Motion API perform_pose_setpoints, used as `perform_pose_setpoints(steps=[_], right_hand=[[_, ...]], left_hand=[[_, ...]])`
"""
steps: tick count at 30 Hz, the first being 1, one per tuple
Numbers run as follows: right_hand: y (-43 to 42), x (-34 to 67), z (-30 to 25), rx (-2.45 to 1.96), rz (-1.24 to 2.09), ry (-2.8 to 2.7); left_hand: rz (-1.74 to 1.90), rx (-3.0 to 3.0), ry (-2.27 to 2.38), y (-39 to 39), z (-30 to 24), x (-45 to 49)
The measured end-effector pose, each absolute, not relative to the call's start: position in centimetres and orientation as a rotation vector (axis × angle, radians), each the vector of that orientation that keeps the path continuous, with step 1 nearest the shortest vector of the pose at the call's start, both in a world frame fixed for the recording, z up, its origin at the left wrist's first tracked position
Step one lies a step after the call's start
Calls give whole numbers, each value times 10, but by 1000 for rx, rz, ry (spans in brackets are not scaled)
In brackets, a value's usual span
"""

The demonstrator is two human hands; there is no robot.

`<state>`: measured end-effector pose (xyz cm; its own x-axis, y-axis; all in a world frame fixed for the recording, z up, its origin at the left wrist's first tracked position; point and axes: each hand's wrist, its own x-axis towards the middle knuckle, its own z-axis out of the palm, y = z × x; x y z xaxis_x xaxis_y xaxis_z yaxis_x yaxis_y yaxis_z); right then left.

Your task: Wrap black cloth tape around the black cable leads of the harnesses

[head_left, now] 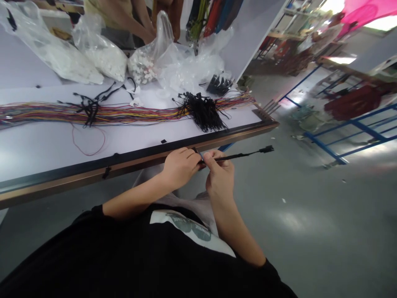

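A short black cable (pixel 240 155) with a black plug connector (pixel 266 149) on its free end sticks out to the right from my hands, just past the table's front edge. My right hand (pixel 221 176) pinches it between thumb and fingers. My left hand (pixel 181 167) is closed on its other end, where a dark piece shows between the fingertips; the detail there is hidden. On the table beyond lie a heap of black cables (pixel 204 111) and a smaller bunch of black cables (pixel 89 108), both over a long bundle of coloured wires (pixel 142 114).
Clear plastic bags (pixel 102 60) of small white parts stand along the back, with another person's arm (pixel 139 20) behind them. A raised dark edge strip (pixel 136 155) borders the table (pixel 56 145). Blue metal frames (pixel 356 124) stand on the floor at right.
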<state>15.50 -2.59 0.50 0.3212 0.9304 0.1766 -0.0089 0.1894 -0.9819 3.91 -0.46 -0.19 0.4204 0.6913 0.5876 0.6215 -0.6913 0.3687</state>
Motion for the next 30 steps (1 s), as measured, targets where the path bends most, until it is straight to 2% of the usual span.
perform_pose_setpoints(steps=[3, 8, 12, 15, 19, 23, 26, 30], right_hand=[[-25, 156, 8, -1234, 831, -1103], [-27, 167, 20, -1434, 562, -1513], [-27, 170, 21, -1355, 691, -1601], [-26, 172, 15, -1303, 617, -1584], [-27, 175, 10, -1311, 500, -1499], [-29, 176, 9, -1251, 526, -1487], [-31, 176, 9, -1216, 601, -1517], [-33, 176, 8, -1233, 719, -1471]], left_hand=[[1143, 2575, 1214, -2, -2, 37], [1126, 2648, 1260, 3, -8, 36], [1193, 2533, 1313, 3, -13, 36], [1223, 2279, 1274, -1, -10, 32], [1218, 1648, 1174, -6, -1, 25], [976, 1049, 854, 3, 2, 19], [776, 871, 571, 12, -3, 17], [777, 804, 557, 14, -9, 20]])
